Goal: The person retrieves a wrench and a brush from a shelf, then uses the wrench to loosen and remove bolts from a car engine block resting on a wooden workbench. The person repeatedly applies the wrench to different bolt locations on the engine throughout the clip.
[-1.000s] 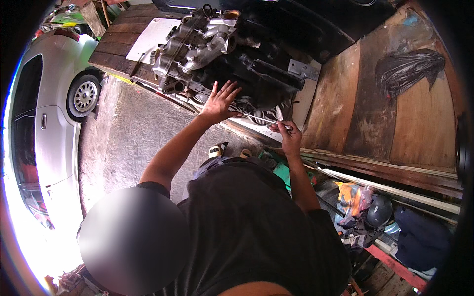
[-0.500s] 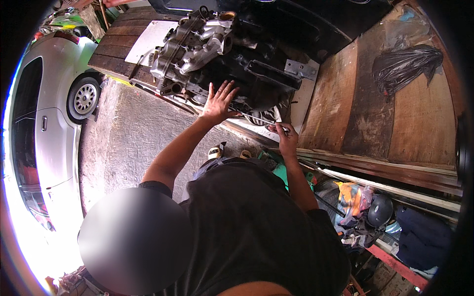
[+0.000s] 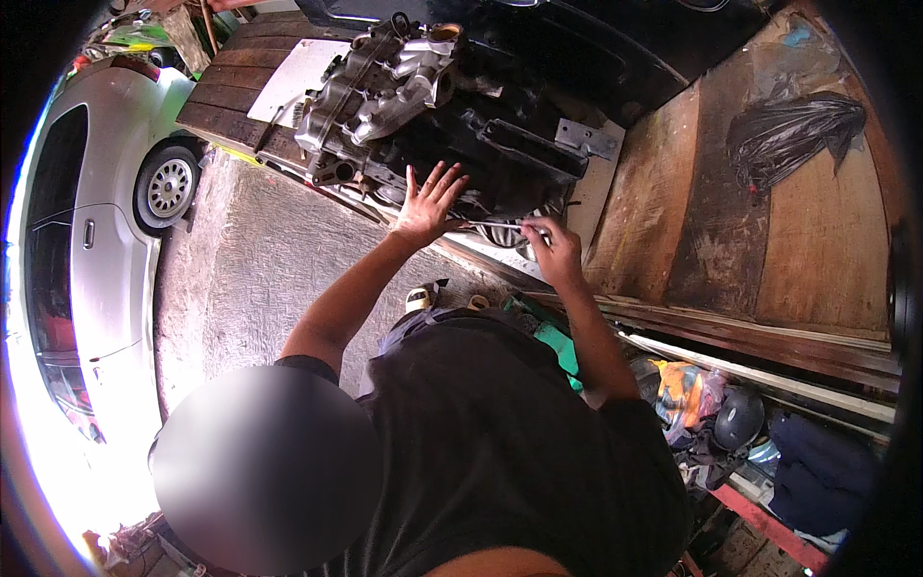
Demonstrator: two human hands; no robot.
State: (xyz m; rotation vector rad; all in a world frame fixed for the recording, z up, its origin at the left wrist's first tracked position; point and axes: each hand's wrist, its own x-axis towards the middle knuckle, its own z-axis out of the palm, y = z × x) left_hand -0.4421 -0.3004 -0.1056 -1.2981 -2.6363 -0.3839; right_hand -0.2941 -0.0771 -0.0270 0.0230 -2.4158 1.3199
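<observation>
A large engine (image 3: 433,144), with a bare metal upper part and a black lower block, lies on a white board. My left hand (image 3: 430,204) rests on the near side of the block with its fingers spread. In my right hand (image 3: 554,254) is the end of a slim silver wrench (image 3: 494,225), pinched between thumb and fingers. The wrench runs nearly level toward the base of my left hand. Its far end meets the engine's near side there, and what it fits onto is hidden. Several pale curved parts (image 3: 502,237) lie just under the wrench.
Wooden planks (image 3: 639,212) stretch to the right, with a black plastic bag (image 3: 796,139) on them. A silver car (image 3: 111,202) stands at the left, beyond the concrete floor (image 3: 260,260). At the lower right are a dark helmet (image 3: 739,418) and cloths. A dark panel (image 3: 596,43) rises behind the engine.
My right hand has moved up toward the engine, swinging the wrench from a slant to nearly level. My left hand stays in place on the block.
</observation>
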